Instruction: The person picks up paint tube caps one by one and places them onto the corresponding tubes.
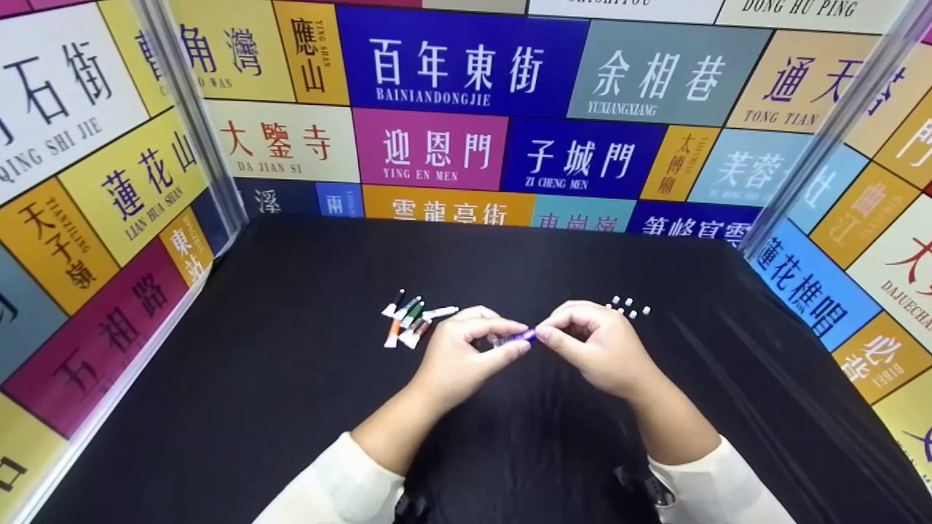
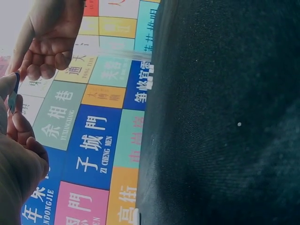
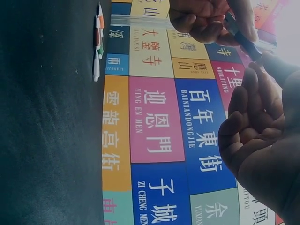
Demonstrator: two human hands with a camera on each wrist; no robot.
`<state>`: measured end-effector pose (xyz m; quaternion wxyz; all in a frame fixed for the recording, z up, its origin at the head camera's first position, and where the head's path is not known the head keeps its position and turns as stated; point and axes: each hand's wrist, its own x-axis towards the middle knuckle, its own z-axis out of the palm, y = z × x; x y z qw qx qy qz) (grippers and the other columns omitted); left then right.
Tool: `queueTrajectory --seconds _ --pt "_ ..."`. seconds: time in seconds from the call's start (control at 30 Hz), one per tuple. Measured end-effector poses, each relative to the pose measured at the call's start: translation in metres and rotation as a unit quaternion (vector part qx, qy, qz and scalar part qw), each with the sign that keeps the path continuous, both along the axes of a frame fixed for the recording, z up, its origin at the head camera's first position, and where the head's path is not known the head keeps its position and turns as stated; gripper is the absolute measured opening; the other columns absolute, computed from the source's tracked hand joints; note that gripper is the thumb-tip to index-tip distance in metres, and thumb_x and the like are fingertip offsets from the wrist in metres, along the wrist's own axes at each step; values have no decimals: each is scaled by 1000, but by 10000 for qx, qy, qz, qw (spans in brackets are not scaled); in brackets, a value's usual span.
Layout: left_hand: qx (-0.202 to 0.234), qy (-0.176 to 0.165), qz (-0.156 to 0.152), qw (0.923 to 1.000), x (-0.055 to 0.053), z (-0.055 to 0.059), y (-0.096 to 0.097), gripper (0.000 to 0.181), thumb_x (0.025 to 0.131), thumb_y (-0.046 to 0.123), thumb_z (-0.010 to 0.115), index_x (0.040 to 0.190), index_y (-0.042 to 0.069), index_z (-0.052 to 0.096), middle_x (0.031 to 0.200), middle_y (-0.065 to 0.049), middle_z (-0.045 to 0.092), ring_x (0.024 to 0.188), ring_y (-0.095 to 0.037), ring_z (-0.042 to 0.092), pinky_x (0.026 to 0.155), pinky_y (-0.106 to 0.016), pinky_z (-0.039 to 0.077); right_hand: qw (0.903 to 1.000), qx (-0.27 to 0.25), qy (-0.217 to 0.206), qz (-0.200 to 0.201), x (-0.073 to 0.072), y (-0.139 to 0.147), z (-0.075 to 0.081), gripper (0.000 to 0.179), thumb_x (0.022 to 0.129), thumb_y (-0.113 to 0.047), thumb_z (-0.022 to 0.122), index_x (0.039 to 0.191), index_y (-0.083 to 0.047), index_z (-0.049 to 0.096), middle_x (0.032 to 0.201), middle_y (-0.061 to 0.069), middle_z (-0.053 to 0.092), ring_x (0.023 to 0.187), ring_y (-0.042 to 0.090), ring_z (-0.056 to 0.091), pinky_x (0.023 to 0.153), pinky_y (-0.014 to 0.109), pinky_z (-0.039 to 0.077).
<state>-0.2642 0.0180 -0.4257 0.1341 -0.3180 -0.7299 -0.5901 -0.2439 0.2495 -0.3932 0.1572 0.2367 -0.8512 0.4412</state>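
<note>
A small purple-blue paint tube (image 1: 526, 335) is held up above the black table between both hands. My left hand (image 1: 466, 353) pinches its body between thumb and fingers, which cover much of it. At the tube's right end, the thumb and index finger of my right hand (image 1: 601, 349) pinch the tip, so that end is hidden. In the right wrist view the tube (image 3: 247, 45) looks dark and slanted between the two hands. Beyond my left hand lies a loose group of similar tubes, among them an orange tube (image 1: 393, 332), a green tube (image 1: 413, 313) and a white tube (image 1: 440, 313).
Several small white caps (image 1: 629, 301) lie scattered behind my right hand. A black cloth (image 1: 291, 393) covers the table, with creases at the right. Panels with coloured street-name signs (image 1: 429, 149) stand around the back and both sides.
</note>
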Motion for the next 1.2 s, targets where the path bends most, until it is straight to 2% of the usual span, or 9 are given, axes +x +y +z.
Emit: queueTrajectory --seconds 0.1,0.2,0.3,0.47,0.53,0.7,0.97,1.07,1.2 --pt "-58 -30 11 10000 0 0 0 19 88 19 89 107 16 87 93 -1 78 83 -12 67 76 -28 58 10000 25 74 -29 1 -1 0 10 95 -11 80 89 -19 81 87 -7 76 75 10 64 66 23 52" --pt "-159 -20 34 9999 1 1 0 19 88 19 89 107 16 86 94 -1 78 83 -12 67 76 -25 57 9999 67 124 -10 2 -2 1 10 95 -11 81 86 -17 80 85 -7 74 73 10 62 65 24 50" --pt "-298 57 60 9995 2 3 -1 18 88 19 89 106 16 86 93 1 78 83 -13 68 76 -28 59 9998 80 143 66 2 -1 1 12 95 -11 81 85 -18 79 83 -7 73 73 11 62 64 24 50" --pt "-616 188 21 9979 3 10 -3 18 88 19 89 105 15 86 94 2 79 82 -10 68 76 -29 60 9998 -17 24 195 0 0 1 10 95 -12 81 86 -15 80 84 -6 73 74 11 63 65 23 51" --pt "-716 223 30 9972 3 12 -4 18 88 19 89 104 15 85 94 2 80 82 -9 68 76 -25 59 9997 -93 -46 230 0 1 2 9 95 -11 81 86 -14 80 84 -5 73 75 11 63 65 23 52" --pt "-839 264 118 9961 4 16 -6 17 87 20 89 102 15 85 92 2 79 83 -10 69 77 -26 59 9996 -160 -52 213 -2 1 1 14 95 -11 80 86 -21 80 85 -5 74 73 11 63 63 24 52" --pt "-1179 319 131 9924 6 15 -9 14 88 19 87 102 16 85 92 2 79 85 -13 70 78 -30 60 9988 -99 -183 442 -7 6 -3 12 95 -11 79 89 -21 81 84 -4 73 73 10 62 63 23 52" --pt "-1482 360 112 9882 6 12 -9 13 89 20 88 101 17 86 90 2 78 85 -12 69 78 -31 59 9989 -104 -311 320 -8 9 -2 8 96 -13 80 92 -20 82 85 -4 73 73 10 62 64 23 52" --pt "-1926 247 71 9809 6 4 -7 12 88 22 88 99 19 87 88 3 77 85 -11 68 78 -28 58 9989 -131 -417 -154 -11 16 0 4 96 -17 80 94 -17 82 88 -4 76 75 11 63 65 23 51"
